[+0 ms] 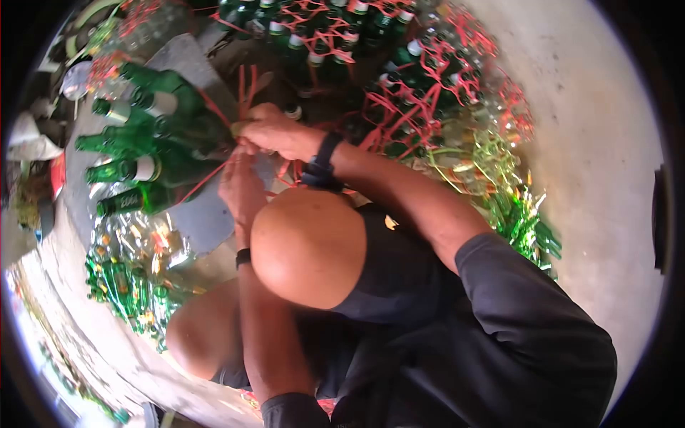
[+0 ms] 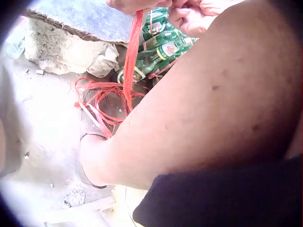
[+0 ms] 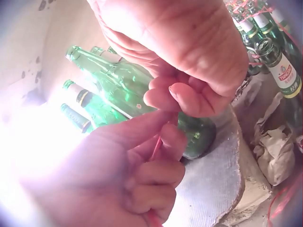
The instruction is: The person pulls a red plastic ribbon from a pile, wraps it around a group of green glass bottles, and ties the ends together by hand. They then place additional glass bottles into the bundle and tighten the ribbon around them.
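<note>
A bundle of green bottles (image 1: 153, 146) lies on its side on a grey slab (image 1: 203, 217), necks pointing to the slab's left edge. More tied bottles (image 1: 399, 78) crowd the floor beyond. At the bundle's base, the right hand (image 1: 275, 132) curls its grip around red string (image 2: 132, 52). The left hand (image 1: 241, 189), just below, pinches the same string between thumb and forefinger, strands trailing to the floor.

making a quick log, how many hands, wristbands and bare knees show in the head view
hands: 2, left hand and right hand, both at the red string
wristbands: 2
bare knees: 2
total: 6
</note>
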The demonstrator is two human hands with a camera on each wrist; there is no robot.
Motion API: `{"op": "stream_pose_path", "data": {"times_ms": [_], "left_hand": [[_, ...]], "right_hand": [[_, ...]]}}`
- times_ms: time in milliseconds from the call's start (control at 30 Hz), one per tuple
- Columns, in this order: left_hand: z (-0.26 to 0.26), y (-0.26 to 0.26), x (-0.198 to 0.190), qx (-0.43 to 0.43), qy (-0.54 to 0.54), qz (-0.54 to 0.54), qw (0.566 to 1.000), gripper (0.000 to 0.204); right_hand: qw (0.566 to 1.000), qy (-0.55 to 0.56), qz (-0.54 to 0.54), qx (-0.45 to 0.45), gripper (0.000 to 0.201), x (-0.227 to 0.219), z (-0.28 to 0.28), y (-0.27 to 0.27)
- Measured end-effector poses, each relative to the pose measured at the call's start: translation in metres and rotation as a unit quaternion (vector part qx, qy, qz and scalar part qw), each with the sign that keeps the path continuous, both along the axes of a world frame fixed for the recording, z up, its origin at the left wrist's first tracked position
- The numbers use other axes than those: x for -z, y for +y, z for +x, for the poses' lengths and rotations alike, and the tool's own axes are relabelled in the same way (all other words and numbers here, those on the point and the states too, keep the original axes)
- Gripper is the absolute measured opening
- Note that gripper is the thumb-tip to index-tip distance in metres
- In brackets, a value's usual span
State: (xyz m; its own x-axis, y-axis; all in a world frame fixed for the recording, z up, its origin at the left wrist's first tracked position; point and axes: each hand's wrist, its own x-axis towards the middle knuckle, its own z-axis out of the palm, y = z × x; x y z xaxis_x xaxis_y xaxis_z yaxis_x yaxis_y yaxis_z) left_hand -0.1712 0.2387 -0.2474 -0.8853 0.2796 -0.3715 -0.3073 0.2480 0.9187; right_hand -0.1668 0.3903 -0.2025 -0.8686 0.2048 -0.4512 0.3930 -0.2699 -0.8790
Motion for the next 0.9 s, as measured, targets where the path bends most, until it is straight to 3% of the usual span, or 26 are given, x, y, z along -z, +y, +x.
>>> {"op": "stream_pose_path", "data": {"times_ms": [67, 167, 233, 667, 733, 900], "left_hand": [[-0.001, 0.001, 0.014, 0.044, 0.085, -0.018, 0.995, 0.023], [-0.005, 0.006, -0.018, -0.045, -0.083, 0.068, 0.993, 0.021], [-0.007, 0.006, -0.022, -0.114, -0.233, 0.103, 0.96, 0.027], [-0.015, 0.008, -0.035, -0.089, -0.27, 0.197, 0.938, 0.015], [-0.015, 0.007, -0.038, -0.08, -0.27, 0.196, 0.939, 0.015], [-0.02, 0.003, -0.028, -0.078, -0.276, 0.196, 0.938, 0.014]], "right_hand": [[0.998, 0.054, -0.026, 0.008, 0.027, 0.006, 0.003, -0.001], [0.996, 0.058, -0.073, 0.005, 0.025, 0.002, 0.008, 0.006], [0.994, 0.053, -0.089, 0.027, 0.02, 0.003, 0.01, 0.008], [0.992, 0.039, -0.114, 0.024, 0.013, 0.003, 0.027, 0.007], [0.985, -0.052, -0.165, 0.014, 0.015, -0.005, 0.031, 0.011], [0.985, -0.015, -0.167, 0.029, 0.017, 0.01, 0.029, 0.004]]}}
